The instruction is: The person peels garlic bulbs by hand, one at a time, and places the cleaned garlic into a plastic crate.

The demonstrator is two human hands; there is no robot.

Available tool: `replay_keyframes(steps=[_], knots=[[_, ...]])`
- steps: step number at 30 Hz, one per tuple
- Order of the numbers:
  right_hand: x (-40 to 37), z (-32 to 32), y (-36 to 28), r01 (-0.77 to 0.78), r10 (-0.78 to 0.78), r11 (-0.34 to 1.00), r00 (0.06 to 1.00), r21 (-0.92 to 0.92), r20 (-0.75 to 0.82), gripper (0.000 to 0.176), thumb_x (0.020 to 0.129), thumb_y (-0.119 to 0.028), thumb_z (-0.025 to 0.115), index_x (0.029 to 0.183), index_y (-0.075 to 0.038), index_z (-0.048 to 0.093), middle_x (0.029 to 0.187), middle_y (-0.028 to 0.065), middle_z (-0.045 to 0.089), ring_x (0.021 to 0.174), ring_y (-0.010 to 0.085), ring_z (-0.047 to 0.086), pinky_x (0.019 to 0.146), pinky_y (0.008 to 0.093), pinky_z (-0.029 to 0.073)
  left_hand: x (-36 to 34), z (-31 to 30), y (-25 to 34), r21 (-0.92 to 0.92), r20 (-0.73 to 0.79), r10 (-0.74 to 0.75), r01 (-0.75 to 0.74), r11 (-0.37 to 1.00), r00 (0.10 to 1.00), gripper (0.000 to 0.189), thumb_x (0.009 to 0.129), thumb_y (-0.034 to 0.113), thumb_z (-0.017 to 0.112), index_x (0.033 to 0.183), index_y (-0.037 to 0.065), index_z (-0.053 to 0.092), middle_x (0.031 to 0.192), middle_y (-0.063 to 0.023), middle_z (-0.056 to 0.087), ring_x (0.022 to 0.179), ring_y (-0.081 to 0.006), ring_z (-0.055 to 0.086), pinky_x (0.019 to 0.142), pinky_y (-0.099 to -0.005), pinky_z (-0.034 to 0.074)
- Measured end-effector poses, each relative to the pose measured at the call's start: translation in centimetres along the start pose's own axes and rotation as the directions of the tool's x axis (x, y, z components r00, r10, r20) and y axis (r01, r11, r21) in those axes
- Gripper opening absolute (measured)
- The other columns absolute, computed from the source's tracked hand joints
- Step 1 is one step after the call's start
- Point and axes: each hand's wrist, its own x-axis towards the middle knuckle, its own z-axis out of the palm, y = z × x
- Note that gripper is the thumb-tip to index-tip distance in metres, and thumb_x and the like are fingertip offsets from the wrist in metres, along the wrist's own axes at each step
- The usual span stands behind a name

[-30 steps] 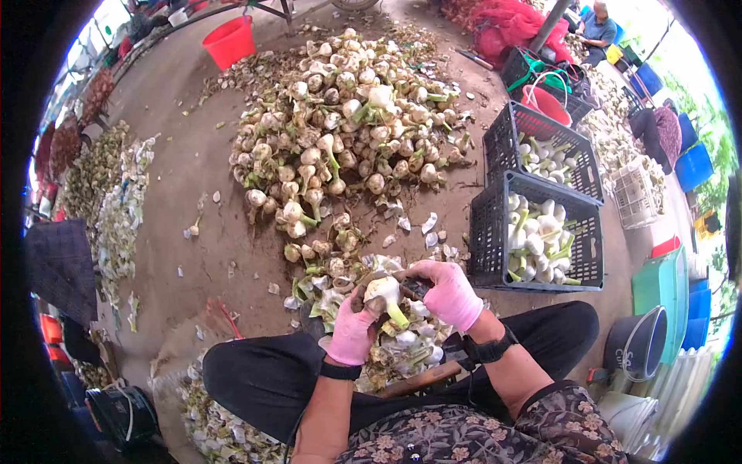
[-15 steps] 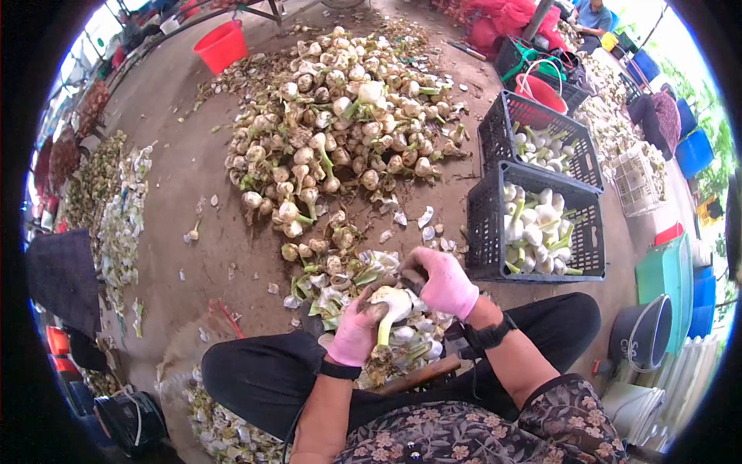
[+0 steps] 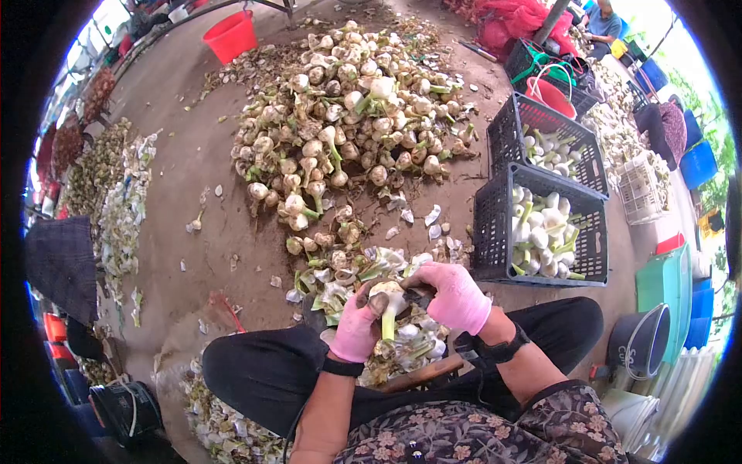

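My left hand (image 3: 355, 331), in a pink glove with dirty fingertips, is closed around a garlic bulb (image 3: 389, 322). The bulb's green stem points down toward my lap, and its brownish root end faces up. My right hand (image 3: 457, 300), also in a pink glove, has its fingers bent and pressed against the bulb's right side. Whether a small tool sits in those fingers is hidden. Below both hands, peeled skins and leaves (image 3: 410, 344) lie heaped between my knees. Ahead of me is a big pile of unpeeled garlic (image 3: 340, 131).
A black crate (image 3: 495, 259) of cleaned garlic stands to the right, with a second black crate (image 3: 502, 127) behind it. A red bucket (image 3: 230, 39) is at the back left. More buckets (image 3: 640, 340) stand at the right. Another person (image 3: 601, 29) sits at the far right.
The view has shifted slightly, so the surroundings sit a little lower and to the right. Both hands stay at the bulb; the right hand's fingers have drawn lower against its side.
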Motion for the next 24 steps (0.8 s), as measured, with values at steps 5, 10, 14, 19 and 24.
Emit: replay_keyframes(steps=[5,10,14,19,24], knots=[[-0.1,0.6,-0.2,-0.015,0.009,0.994,0.998,-0.109,-0.056,0.018,0.069,0.002,0.063,0.087,-0.002,0.063,0.077,0.0141,0.062,0.073,0.0304,0.063,0.065,0.0346,0.05,0.2,-0.1,-0.2,0.023,0.003,-0.019,0.019,1.0,1.0,0.05,0.087,0.027,0.064,0.121,-0.003,0.046,0.109,-0.0099,0.059,0.097,-0.0178,0.061,0.085,-0.0292,0.05],[1.0,-0.4,0.3,-0.083,0.08,0.991,0.996,-0.104,-0.036,0.018,0.066,0.002,0.061,0.084,-0.002,0.061,0.078,0.0138,0.062,0.075,0.0326,0.063,0.065,0.0366,0.05,0.4,-0.9,-1.2,0.023,0.102,-0.178,0.177,0.984,0.979,0.049,0.086,0.029,0.066,0.119,-0.002,0.05,0.106,-0.009,0.061,0.093,-0.017,0.062,0.083,-0.0276,0.05],[1.7,1.8,6.8,-0.229,0.22,0.902,0.973,-0.365,-0.066,0.015,0.07,-0.001,0.057,0.084,-0.004,0.062,0.08,0.0126,0.061,0.078,0.0363,0.06,0.073,0.0405,0.049,0.0,-0.3,-1.0,0.045,0.203,-0.177,0.171,0.984,0.963,0.057,0.078,0.033,0.073,0.119,0.0,0.051,0.106,-0.0077,0.062,0.095,-0.0174,0.061,0.085,-0.0294,0.05],[-0.1,1.2,6.6,-0.114,0.091,0.97,0.989,-0.213,-0.114,0.028,0.07,0.004,0.056,0.095,-0.006,0.065,0.095,0.0161,0.06,0.093,0.0352,0.057,0.081,0.0385,0.046,0.6,-0.9,-1.2,-0.02,0.112,-0.041,0.044,0.999,0.993,0.06,0.068,0.024,0.082,0.115,0.002,0.053,0.109,-0.0071,0.06,0.101,-0.0183,0.059,0.087,-0.0314,0.049],[-0.8,0.9,3.8,-0.179,0.19,0.935,0.982,0.306,-0.006,0.035,0.082,-0.014,0.065,0.116,-0.005,0.059,0.104,0.013,0.063,0.089,0.0202,0.061,0.079,0.0316,0.049,1.6,0.4,-1.0,0.526,-0.111,0.044,0.021,0.85,0.993,0.045,0.066,-0.007,0.073,0.107,0.0,0.055,0.104,-0.0071,0.061,0.093,-0.0141,0.059,0.083,-0.0281,0.05]])
